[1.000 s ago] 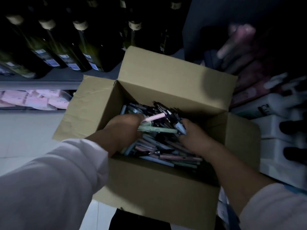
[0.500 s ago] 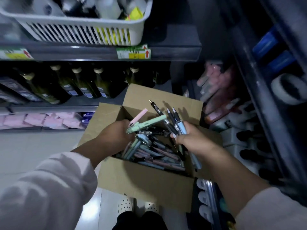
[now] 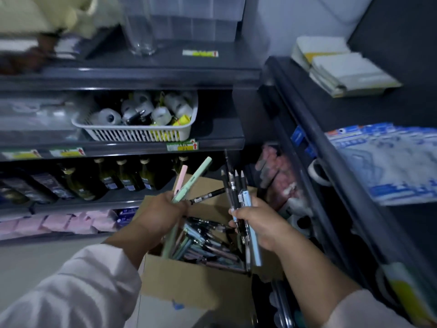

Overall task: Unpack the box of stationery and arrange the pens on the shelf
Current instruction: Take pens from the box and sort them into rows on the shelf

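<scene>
Pens: open brown cardboard box [image 3: 189, 285] still heaped with them | left hand [image 3: 163, 216] clenched on mint-green and pink pens [image 3: 189, 183] | right hand [image 3: 260, 223] grasping black and pale-blue pens [image 3: 238, 192] | advice: square tips together, keep bundles apart, pick shelf space first.

Left hand [image 3: 163, 215] and right hand [image 3: 261, 223] raised side by side; both hands clenched.

Dark grey metal shelving [image 3: 146, 74] stood before me. A white slotted plastic basket [image 3: 142, 134] sat on its middle tier, green glass bottles [image 3: 123, 176] lower, pink packets [image 3: 56, 222] lowest. The brown cardboard box [image 3: 189, 285] sat below.
</scene>
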Demonstrator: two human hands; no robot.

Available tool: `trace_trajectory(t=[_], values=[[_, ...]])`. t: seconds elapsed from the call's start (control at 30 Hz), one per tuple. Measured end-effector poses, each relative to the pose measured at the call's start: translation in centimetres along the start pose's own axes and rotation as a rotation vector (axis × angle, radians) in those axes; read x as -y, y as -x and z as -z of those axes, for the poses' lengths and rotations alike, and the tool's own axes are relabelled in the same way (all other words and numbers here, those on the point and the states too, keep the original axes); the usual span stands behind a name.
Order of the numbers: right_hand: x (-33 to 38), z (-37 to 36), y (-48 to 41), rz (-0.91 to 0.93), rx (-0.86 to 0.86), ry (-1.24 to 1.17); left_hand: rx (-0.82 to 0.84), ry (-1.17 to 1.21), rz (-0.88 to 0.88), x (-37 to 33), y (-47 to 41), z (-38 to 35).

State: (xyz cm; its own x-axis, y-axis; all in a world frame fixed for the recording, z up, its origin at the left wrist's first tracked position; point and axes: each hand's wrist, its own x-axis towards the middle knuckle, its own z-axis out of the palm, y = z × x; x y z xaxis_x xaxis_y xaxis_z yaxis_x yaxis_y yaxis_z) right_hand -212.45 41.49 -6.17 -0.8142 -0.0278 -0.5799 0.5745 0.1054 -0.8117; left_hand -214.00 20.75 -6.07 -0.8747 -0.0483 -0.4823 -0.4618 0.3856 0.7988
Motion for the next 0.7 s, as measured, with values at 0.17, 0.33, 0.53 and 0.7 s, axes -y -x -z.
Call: trace_trajectory(t=[0.17,0.33,0.53,0.7], values=[[2.4,0.8,3.9,0.072,-0.078,-0.012,0.000,0.093,-0.052,-3.6,2.3,1.1],[3.9,1.1,8.6,0.164,-0.210,-0.050,0.101,0.097,-0.139,-6.6,4.5,2.1],[3.4,0.6,15.1,0.221,-0.391,-0.133,0.256,0.068,-0.208,-8.9,7.3,2.0],[0.3,0.1,21.3,0.191,-0.639,-0.236,0.433,0.007,-0.275,-9.1,10.9,0.5]])
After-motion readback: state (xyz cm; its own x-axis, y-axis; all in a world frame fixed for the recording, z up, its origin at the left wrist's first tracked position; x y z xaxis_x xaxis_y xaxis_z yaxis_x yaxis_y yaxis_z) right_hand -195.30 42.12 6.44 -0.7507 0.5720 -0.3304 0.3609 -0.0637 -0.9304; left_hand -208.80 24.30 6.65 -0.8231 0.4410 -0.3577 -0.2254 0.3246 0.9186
